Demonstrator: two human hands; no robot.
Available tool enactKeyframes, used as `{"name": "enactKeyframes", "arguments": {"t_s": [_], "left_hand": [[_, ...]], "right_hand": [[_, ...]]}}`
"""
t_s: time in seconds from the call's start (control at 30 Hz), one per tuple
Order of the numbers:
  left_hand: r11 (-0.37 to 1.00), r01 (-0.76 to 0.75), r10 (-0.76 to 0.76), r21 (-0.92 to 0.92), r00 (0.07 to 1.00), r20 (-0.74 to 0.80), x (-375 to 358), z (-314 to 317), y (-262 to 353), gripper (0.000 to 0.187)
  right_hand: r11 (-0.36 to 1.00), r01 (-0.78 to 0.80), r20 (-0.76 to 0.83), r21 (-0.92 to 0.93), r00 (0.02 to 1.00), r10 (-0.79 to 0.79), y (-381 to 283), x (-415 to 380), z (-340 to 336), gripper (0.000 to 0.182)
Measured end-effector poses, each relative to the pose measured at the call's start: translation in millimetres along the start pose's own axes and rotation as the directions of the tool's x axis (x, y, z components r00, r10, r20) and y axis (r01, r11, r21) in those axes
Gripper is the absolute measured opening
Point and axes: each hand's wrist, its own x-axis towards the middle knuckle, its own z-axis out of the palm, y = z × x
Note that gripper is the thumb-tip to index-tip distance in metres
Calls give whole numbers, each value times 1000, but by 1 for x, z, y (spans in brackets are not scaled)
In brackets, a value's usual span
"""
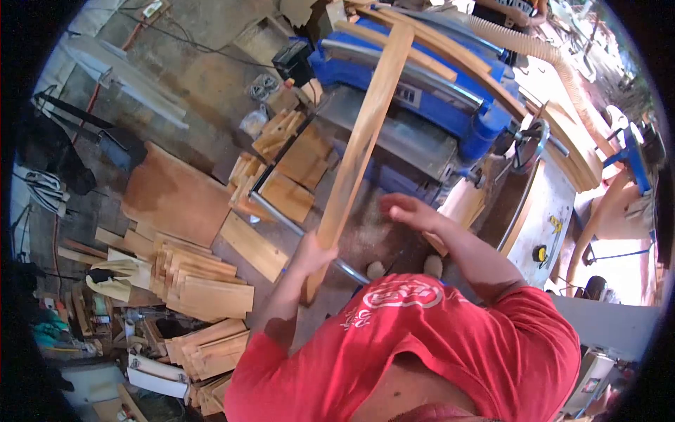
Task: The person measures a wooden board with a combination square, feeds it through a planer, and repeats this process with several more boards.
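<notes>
My left hand (pixel 314 254) is closed around the near end of a long wooden board (pixel 365 133). The board slants away from me, and its far end lies across the top of a blue planer machine (pixel 422 98). My right hand (pixel 408 212) is off the board, to its right, with fingers stretched out and nothing in them. It is in front of the machine's metal bed (pixel 415 133). Other wooden strips (pixel 429 60) lie on top of the machine near the board's far end.
Stacks of short boards (pixel 204 278) cover the floor at left, beside a brown sheet (pixel 172 193). A metal roller bar (pixel 281 214) is by my left hand. At right are a handwheel (pixel 531 144), a white table (pixel 538 218) with a tape measure (pixel 540 253), and a ribbed hose (pixel 520 32).
</notes>
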Motion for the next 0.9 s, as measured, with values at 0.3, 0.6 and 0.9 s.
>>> {"name": "enactKeyframes", "arguments": {"t_s": [0.3,0.6,0.9], "left_hand": [[848,420,-387,-322,907,165,-92,31,-48,44],[983,-78,73,169,997,37,24,83,-122,54],[952,45,-91,303,986,138,114,89,-60,77]], "right_hand": [[748,-178,-137,639,931,339,76,64,102,48],[794,-147,-483,590,723,493,76,90,32,33],[629,-333,-436,-703,900,-12,93,3,18,47]]}}
